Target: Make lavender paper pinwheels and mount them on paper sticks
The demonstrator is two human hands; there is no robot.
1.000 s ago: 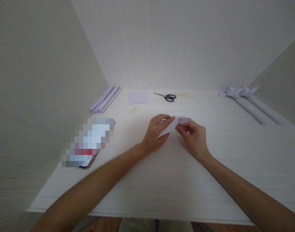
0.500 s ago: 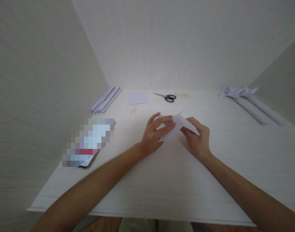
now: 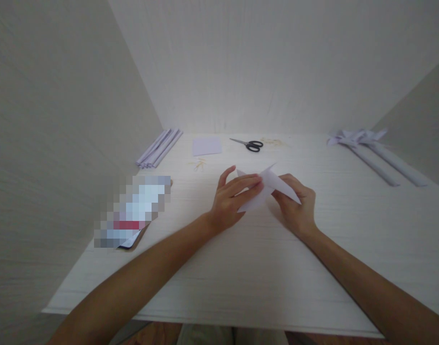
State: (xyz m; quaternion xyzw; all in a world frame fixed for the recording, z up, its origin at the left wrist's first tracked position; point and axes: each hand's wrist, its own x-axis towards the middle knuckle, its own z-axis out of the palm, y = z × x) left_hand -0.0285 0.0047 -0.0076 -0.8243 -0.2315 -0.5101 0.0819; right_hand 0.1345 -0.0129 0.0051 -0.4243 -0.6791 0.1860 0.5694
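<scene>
1. Folded paper [image 3: 268, 184]: white, with pointed flaps, held just above the table [image 3: 241, 268], nearer the person than the scissors [image 3: 248, 144] and slightly to their right.
2. Left hand [image 3: 228, 203]: fingers half curled, thumb and middle fingers pinching the paper's left part, index finger raised off it.
3. Right hand [image 3: 298, 208]: curled loosely round the right flap, thumb pressing on top.
4. Small sheet [image 3: 206, 145]: lies flat just left of the scissors. Strip bundle [image 3: 158, 147]: further left.
5. Judgement: a clean crease here needs the flap edges matched first, with one hand pinning the paper while the other thumb runs along the fold. Light pressure, since thin paper skews easily.
</scene>
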